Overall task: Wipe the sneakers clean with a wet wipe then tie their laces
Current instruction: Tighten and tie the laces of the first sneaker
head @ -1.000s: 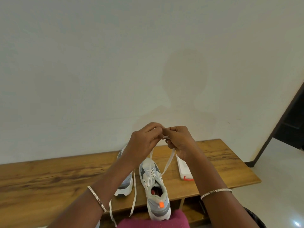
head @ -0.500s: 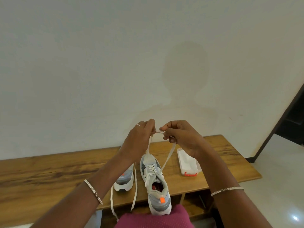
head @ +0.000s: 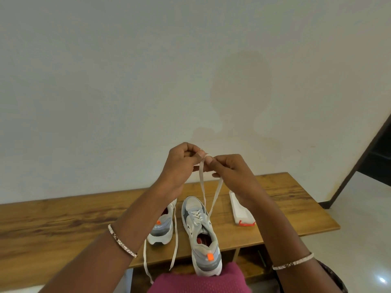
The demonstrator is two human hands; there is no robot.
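The left hand [head: 179, 166] and the right hand [head: 230, 172] were up in the air, close together, fingertips almost touching. Both pinched the white laces [head: 208, 191] of one sneaker [head: 201, 231]. The two laces ran down from the hands to that sneaker, which stood right below them on the wooden table [head: 63, 225]. The other sneaker [head: 163, 227] sat under the left arm, its loose laces hanging over the table edge. A white pack [head: 241, 212] lay below the right hand.
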